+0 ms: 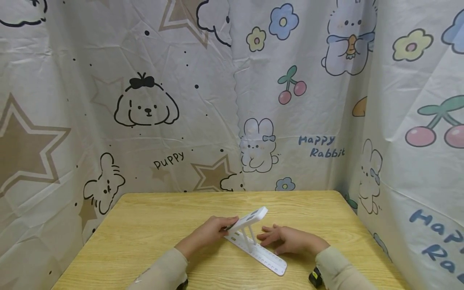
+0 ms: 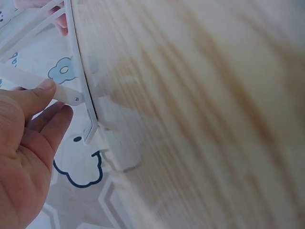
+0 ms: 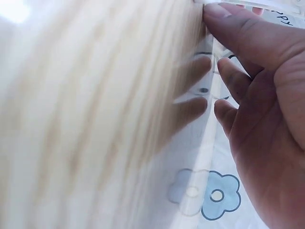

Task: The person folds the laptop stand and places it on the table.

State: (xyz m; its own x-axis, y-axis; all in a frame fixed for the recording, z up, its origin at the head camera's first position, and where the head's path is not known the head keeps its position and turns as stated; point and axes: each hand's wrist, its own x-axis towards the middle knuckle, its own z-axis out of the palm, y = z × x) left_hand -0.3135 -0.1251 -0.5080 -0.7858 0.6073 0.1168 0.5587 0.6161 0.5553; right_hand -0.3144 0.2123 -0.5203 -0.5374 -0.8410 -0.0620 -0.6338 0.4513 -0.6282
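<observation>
Stand (image 1: 259, 253) cropped in wrist views, left grip (image 1: 213, 229) pinching its panel (image 1: 250, 218), right grip (image 1: 286, 240) loose, contact unclear

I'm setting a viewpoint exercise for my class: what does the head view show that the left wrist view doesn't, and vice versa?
Head view only: the printed cherries and the word "puppy".
Left wrist view only: the left palm and a small round fastener.
Both: the left hand gripping the white stand, the wood-grain table and printed cloth.
</observation>
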